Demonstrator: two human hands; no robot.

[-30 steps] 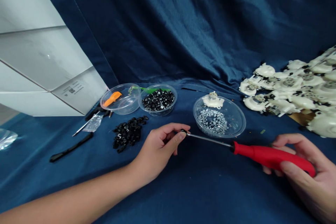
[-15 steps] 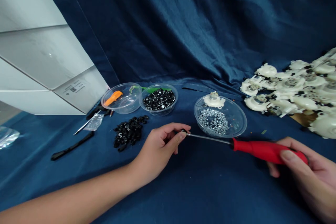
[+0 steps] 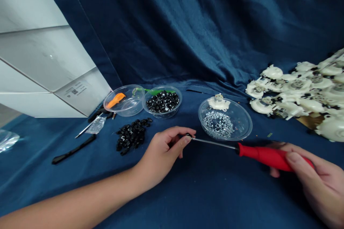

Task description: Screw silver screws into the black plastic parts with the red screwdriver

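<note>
My right hand [image 3: 309,171] is closed round the red handle of a screwdriver [image 3: 263,154]. Its metal shaft points left, and the tip meets a small black plastic part [image 3: 189,135]. Thumb and fingers of my left hand [image 3: 168,150] pinch that part and hide most of it. Just behind the shaft stands a clear bowl [image 3: 243,130] with many small silver screws [image 3: 219,124] and a white plastic housing [image 3: 219,103] in it. Left of my left hand lies a loose pile of small black parts [image 3: 131,134] on the blue cloth.
A clear bowl of black parts [image 3: 163,102] stands behind the pile, beside another bowl holding an orange tool [image 3: 116,100]. Many white housings [image 3: 298,86] are heaped at right. White boxes [image 3: 48,61] rise at left. A black strip [image 3: 73,150] lies on the cloth.
The fingers of my right hand have shifted a little on the screwdriver handle, which sits slightly lower. My left hand keeps its pinch on the black part in nearly the same place.
</note>
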